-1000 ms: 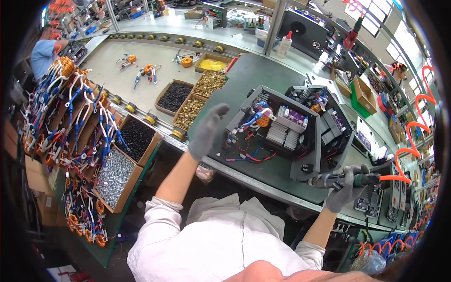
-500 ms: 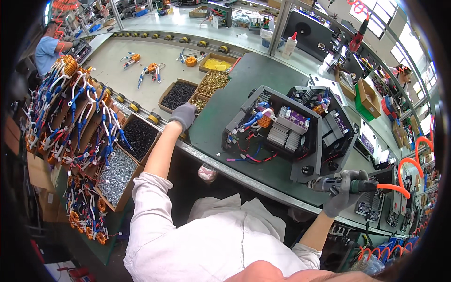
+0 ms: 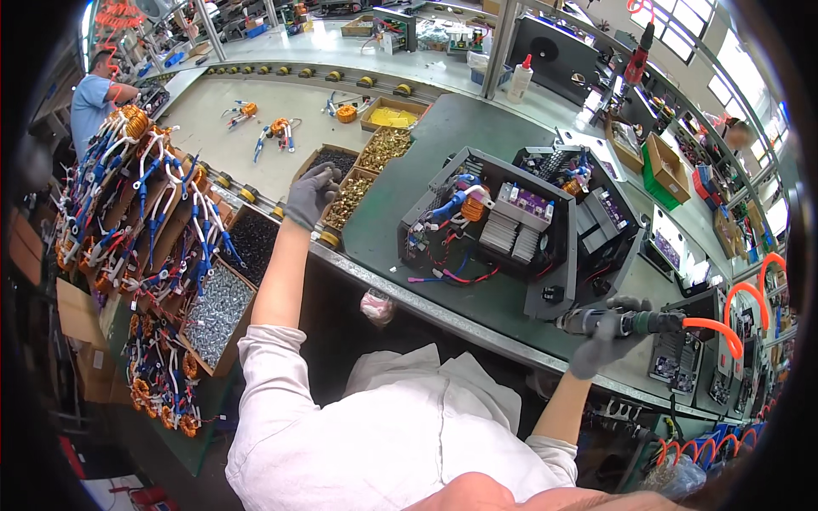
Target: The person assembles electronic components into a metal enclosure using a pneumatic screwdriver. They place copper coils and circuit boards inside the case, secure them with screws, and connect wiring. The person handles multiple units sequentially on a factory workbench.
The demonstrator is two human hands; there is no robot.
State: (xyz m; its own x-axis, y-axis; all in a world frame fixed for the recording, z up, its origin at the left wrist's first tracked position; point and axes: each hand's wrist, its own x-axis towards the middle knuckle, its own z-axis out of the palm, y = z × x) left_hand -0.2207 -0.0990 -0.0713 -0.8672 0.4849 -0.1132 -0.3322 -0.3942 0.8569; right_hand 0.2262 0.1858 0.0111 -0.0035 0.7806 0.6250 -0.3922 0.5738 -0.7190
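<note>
My left hand (image 3: 312, 196), in a grey glove, is over the near edge of a box of black screws (image 3: 333, 159) and hides part of it. Its fingers are curled together; anything between them is too small to make out. Beside it lies a box of brass-coloured fasteners (image 3: 351, 198). At the right, my gloved right hand (image 3: 603, 342) is wrapped round a power screwdriver (image 3: 588, 322) with an orange coiled hose (image 3: 714, 326). The tool lies level near the bench edge, just in front of an opened dark metal housing (image 3: 490, 223) holding a copper coil, heat sinks and wires.
A second open housing (image 3: 601, 217) stands against the first. To my left are coil assemblies (image 3: 141, 192) hung in bunches and a box of silver screws (image 3: 217, 315). Loose coils (image 3: 345, 112) lie beyond the roller track. A person (image 3: 92, 98) works at the far left.
My left hand has shifted left from the near brass fastener box to the black screws, uncovering the brass ones. My right hand has changed its hold on the screwdriver, which has hardly moved.
</note>
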